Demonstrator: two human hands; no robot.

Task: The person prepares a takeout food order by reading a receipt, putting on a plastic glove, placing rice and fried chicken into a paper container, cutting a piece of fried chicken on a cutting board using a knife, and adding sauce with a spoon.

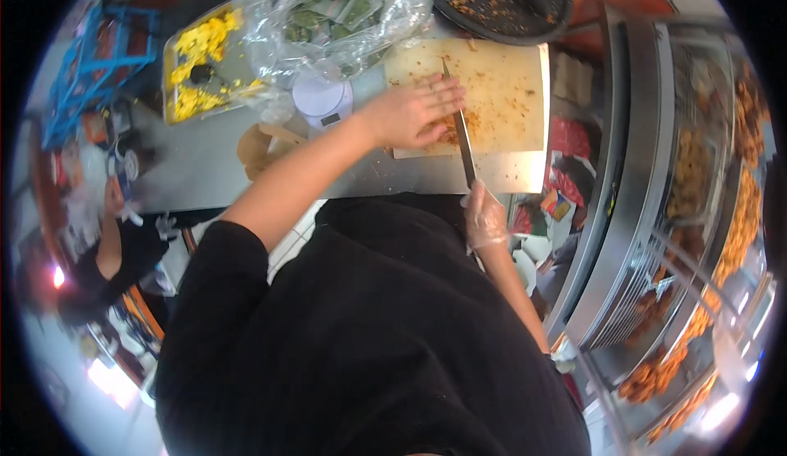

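My right hand (486, 215), in a clear plastic glove, grips the handle end of a long kitchen knife (464, 142). The blade lies across a cream cutting board (504, 99) strewn with brown food bits, its tip pointing away from me. My bare left hand (421, 110) is spread palm down over the left part of the board, its fingertips at the blade; whether they touch the steel I cannot tell. A small heap of reddish-brown shreds (472, 121) lies beside the blade, partly hidden by the left hand. Left of that hand stands a white kitchen scale (322, 99).
A metal tray (230, 102) of yellow food, an open plastic bag (381, 31) with green packets and a dark round pan (504, 10) line the far side. A brown paper box (261, 148) sits near my left forearm. Fried food fills a display case (661, 179) at right. Another person works at far left.
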